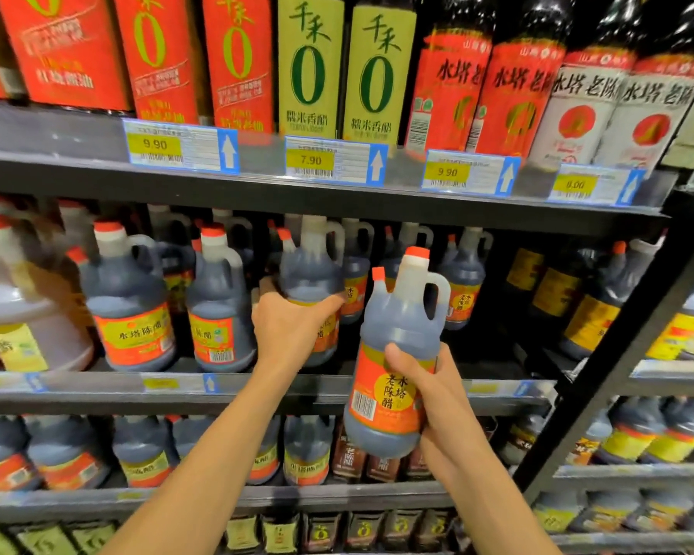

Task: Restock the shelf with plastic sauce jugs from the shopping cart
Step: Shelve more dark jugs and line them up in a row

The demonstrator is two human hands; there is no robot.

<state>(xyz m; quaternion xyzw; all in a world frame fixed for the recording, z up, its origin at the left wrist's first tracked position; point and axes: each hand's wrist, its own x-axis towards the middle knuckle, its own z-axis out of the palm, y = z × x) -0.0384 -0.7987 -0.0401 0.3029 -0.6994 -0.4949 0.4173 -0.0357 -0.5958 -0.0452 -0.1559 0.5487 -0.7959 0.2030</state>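
Before you a supermarket shelf (257,388) carries rows of dark jugs, and at its middle your left hand (293,326) grips one jug (311,282) standing there, while at five o'clock of it your right hand (425,390) clasps another jug (397,354) (orange-capped, slightly tilted) in front of the shelf edge.

Shelf price tags (181,146) — 9.90, 7.90, 9.90; held jug (393,354) label — 水塔老陈醋

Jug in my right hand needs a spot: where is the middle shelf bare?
Bare shelf shows right of the jug the left hand grips, before the yellow-labelled bottles. Left of it, jugs stand packed. The right hand holds its jug before that gap.
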